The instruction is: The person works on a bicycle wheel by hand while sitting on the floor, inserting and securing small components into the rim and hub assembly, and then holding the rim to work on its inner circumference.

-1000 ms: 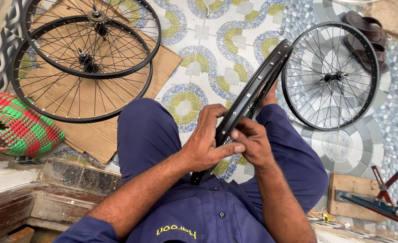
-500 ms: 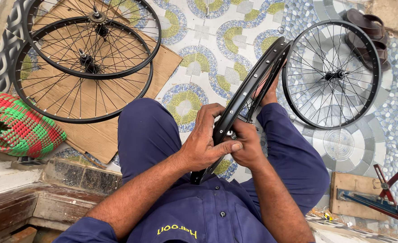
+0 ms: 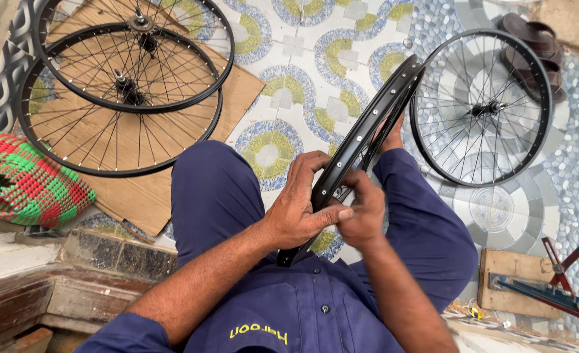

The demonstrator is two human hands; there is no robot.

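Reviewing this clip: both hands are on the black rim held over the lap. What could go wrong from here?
The left hand alone wraps the black rim; the right hand only pinches at its edge, so the rim could slip or twist. Its far end is close beside the spoked wheel on the floor and might knock it. Fingers near the spokes could get pinched.

Bare patterned floor [image 3: 315, 59] lies open beyond the rim [image 3: 368, 137]. Left of the rim, two wheels [image 3: 119, 91] block the way; right, another wheel [image 3: 482, 108] stands close.
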